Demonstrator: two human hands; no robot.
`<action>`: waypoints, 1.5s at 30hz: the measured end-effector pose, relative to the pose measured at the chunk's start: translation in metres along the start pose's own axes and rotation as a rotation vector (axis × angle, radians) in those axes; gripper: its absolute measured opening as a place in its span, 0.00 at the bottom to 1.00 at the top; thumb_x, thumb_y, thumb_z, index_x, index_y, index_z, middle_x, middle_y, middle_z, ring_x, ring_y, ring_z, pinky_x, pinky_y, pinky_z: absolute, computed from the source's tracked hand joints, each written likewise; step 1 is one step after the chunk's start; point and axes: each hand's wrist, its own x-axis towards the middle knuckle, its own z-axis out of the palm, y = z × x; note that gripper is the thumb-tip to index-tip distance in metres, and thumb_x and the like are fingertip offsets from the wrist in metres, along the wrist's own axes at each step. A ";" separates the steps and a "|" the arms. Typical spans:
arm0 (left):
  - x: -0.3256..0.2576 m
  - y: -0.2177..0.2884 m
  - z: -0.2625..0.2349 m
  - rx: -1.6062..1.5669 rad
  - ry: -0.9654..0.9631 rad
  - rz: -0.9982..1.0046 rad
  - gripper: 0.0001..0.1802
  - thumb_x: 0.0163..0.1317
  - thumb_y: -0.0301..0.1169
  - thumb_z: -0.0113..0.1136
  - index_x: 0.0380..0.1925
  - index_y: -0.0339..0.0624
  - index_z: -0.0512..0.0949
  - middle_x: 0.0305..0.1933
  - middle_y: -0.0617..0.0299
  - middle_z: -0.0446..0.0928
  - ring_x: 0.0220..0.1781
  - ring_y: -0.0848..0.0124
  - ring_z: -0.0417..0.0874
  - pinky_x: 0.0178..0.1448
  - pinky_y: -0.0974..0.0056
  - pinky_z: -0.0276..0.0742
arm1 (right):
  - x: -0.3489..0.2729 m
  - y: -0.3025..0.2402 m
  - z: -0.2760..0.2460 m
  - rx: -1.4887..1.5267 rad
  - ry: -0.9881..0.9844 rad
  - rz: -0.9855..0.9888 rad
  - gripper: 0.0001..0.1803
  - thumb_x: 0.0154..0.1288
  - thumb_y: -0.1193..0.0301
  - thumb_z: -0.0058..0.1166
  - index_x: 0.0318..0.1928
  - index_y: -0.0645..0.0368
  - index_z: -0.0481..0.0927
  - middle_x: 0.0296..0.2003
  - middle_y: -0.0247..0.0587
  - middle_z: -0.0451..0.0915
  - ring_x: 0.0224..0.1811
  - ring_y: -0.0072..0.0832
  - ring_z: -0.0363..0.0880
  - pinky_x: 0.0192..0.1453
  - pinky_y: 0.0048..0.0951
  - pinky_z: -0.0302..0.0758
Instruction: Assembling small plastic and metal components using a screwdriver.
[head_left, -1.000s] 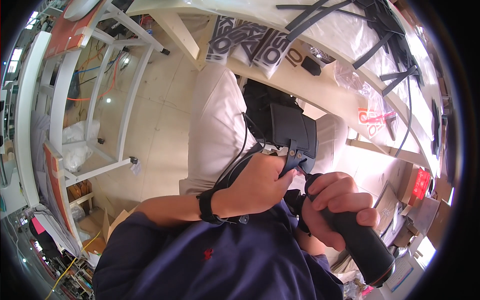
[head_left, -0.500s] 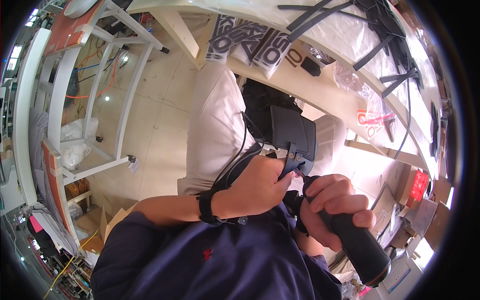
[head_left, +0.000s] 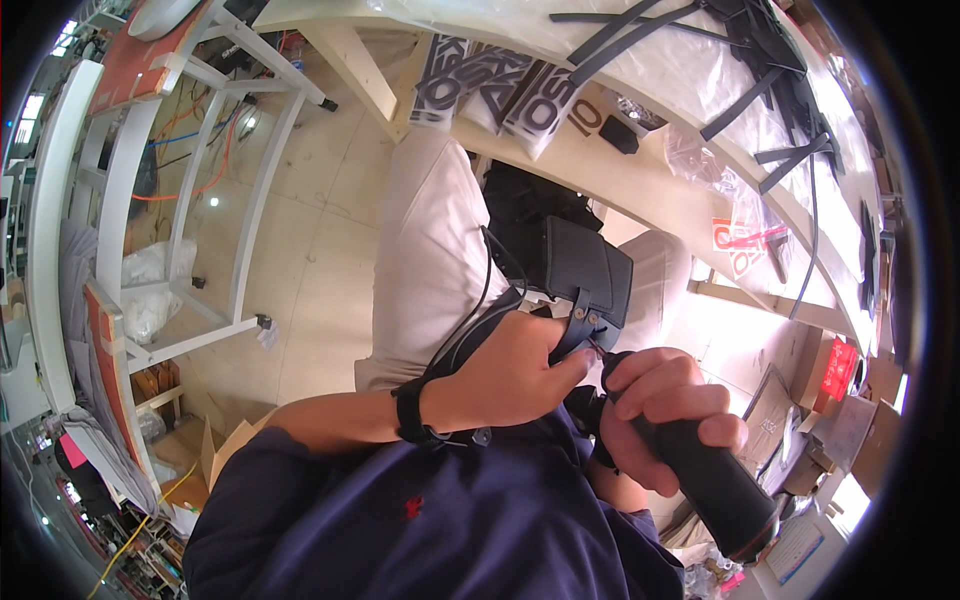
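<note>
A black leather-like pouch (head_left: 592, 262) with a flap lies between my thighs, and a short strap with two metal screws or studs (head_left: 578, 325) comes off its near edge. My left hand (head_left: 515, 370) is closed on that strap, with thumb and fingers pinched together at its end. In my right hand (head_left: 660, 410) is a black electric screwdriver (head_left: 715, 495), gripped around its thick body. Its narrow end points up and left at the strap, close to my left thumb. Whether the bit touches a screw cannot be made out. A black band (head_left: 410, 412) circles my left wrist.
A cream workbench (head_left: 600, 185) stands ahead, with printed plastic bags (head_left: 540, 105) on its lower shelf. Black straps (head_left: 770, 80) lie on plastic sheeting on top. At left are a white metal frame (head_left: 255, 200) and orange cable (head_left: 215, 180); cardboard boxes (head_left: 875, 445) stand at right.
The pouch has turned and shifted slightly right and down, its strap moving with it. Both hands keep their holds, and the screwdriver has moved slightly left.
</note>
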 end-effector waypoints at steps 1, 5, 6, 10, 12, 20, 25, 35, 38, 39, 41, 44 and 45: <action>0.000 -0.002 0.000 0.003 0.000 0.002 0.10 0.63 0.28 0.56 0.26 0.33 0.76 0.16 0.59 0.68 0.20 0.74 0.62 0.26 0.65 0.64 | 0.000 -0.001 0.001 0.001 0.001 -0.003 0.29 0.63 0.48 0.57 0.50 0.56 0.63 0.29 0.38 0.68 0.18 0.25 0.72 0.18 0.26 0.76; 0.001 -0.011 0.002 -0.027 0.044 -0.010 0.15 0.68 0.31 0.51 0.23 0.33 0.73 0.14 0.60 0.64 0.19 0.75 0.58 0.23 0.64 0.59 | 0.005 -0.002 0.003 0.012 0.063 0.003 0.29 0.64 0.50 0.57 0.49 0.58 0.61 0.28 0.41 0.69 0.17 0.27 0.72 0.18 0.29 0.75; 0.002 -0.012 0.003 0.019 0.066 0.006 0.16 0.69 0.31 0.50 0.23 0.33 0.72 0.14 0.60 0.63 0.18 0.75 0.57 0.23 0.64 0.58 | 0.007 -0.002 0.003 0.053 0.116 -0.041 0.28 0.65 0.52 0.58 0.49 0.59 0.60 0.28 0.44 0.71 0.16 0.30 0.72 0.17 0.31 0.76; 0.003 0.001 0.002 0.021 0.048 0.026 0.17 0.70 0.31 0.49 0.22 0.33 0.71 0.13 0.60 0.61 0.18 0.74 0.57 0.22 0.64 0.57 | 0.021 -0.005 0.004 0.118 0.155 -0.062 0.29 0.65 0.53 0.57 0.51 0.60 0.61 0.30 0.44 0.70 0.16 0.30 0.71 0.17 0.31 0.75; 0.002 0.006 0.000 0.022 -0.064 -0.071 0.15 0.67 0.30 0.49 0.25 0.30 0.72 0.20 0.43 0.70 0.23 0.49 0.71 0.28 0.55 0.65 | 0.023 -0.002 0.007 0.105 0.186 -0.024 0.29 0.65 0.52 0.57 0.52 0.61 0.62 0.30 0.44 0.70 0.17 0.31 0.71 0.17 0.31 0.74; -0.001 -0.001 0.001 0.077 -0.081 0.084 0.11 0.68 0.29 0.48 0.38 0.31 0.75 0.23 0.52 0.72 0.25 0.59 0.71 0.33 0.60 0.69 | 0.026 -0.003 0.006 0.149 0.231 -0.012 0.29 0.66 0.52 0.56 0.52 0.61 0.61 0.30 0.44 0.69 0.18 0.30 0.72 0.16 0.31 0.73; -0.001 -0.002 0.000 0.075 -0.103 0.059 0.11 0.68 0.29 0.48 0.39 0.31 0.75 0.25 0.50 0.74 0.26 0.57 0.73 0.34 0.60 0.70 | 0.024 -0.003 0.005 0.119 0.231 0.014 0.30 0.66 0.52 0.56 0.52 0.61 0.61 0.31 0.44 0.69 0.19 0.29 0.72 0.16 0.31 0.75; 0.002 0.003 0.000 0.042 -0.061 0.075 0.12 0.67 0.29 0.46 0.30 0.30 0.73 0.23 0.43 0.72 0.27 0.46 0.74 0.32 0.53 0.68 | 0.026 -0.013 0.005 0.077 0.262 0.116 0.30 0.64 0.50 0.56 0.53 0.58 0.62 0.31 0.42 0.70 0.19 0.28 0.73 0.18 0.32 0.76; 0.001 0.002 -0.003 0.052 -0.078 0.057 0.12 0.68 0.30 0.47 0.34 0.30 0.74 0.25 0.46 0.74 0.28 0.50 0.75 0.34 0.56 0.70 | 0.027 -0.013 0.005 0.079 0.266 0.132 0.30 0.64 0.50 0.56 0.52 0.58 0.62 0.31 0.41 0.70 0.19 0.28 0.73 0.19 0.32 0.77; 0.000 0.001 -0.003 0.065 -0.100 0.043 0.12 0.69 0.31 0.48 0.38 0.30 0.76 0.27 0.49 0.76 0.29 0.54 0.76 0.36 0.59 0.72 | 0.026 -0.013 0.005 0.077 0.269 0.141 0.30 0.64 0.50 0.57 0.52 0.58 0.62 0.31 0.41 0.70 0.19 0.28 0.73 0.19 0.32 0.77; 0.000 0.000 0.000 0.069 -0.070 0.092 0.12 0.68 0.30 0.47 0.34 0.30 0.74 0.26 0.46 0.75 0.29 0.50 0.76 0.35 0.57 0.71 | 0.026 -0.013 0.005 0.075 0.271 0.151 0.30 0.64 0.50 0.57 0.52 0.58 0.62 0.31 0.41 0.70 0.19 0.28 0.73 0.19 0.32 0.77; 0.001 -0.003 0.000 0.096 -0.049 0.169 0.11 0.68 0.29 0.46 0.31 0.31 0.73 0.25 0.44 0.74 0.29 0.47 0.76 0.35 0.53 0.70 | 0.026 -0.014 0.004 0.050 0.280 0.153 0.30 0.63 0.50 0.57 0.52 0.57 0.62 0.31 0.40 0.70 0.19 0.27 0.72 0.18 0.31 0.77; 0.001 -0.004 0.000 0.120 -0.057 0.197 0.11 0.68 0.29 0.46 0.32 0.31 0.72 0.26 0.45 0.75 0.29 0.47 0.76 0.35 0.53 0.71 | 0.027 -0.014 0.004 0.053 0.276 0.156 0.30 0.63 0.50 0.57 0.52 0.57 0.62 0.31 0.40 0.70 0.19 0.27 0.72 0.18 0.31 0.77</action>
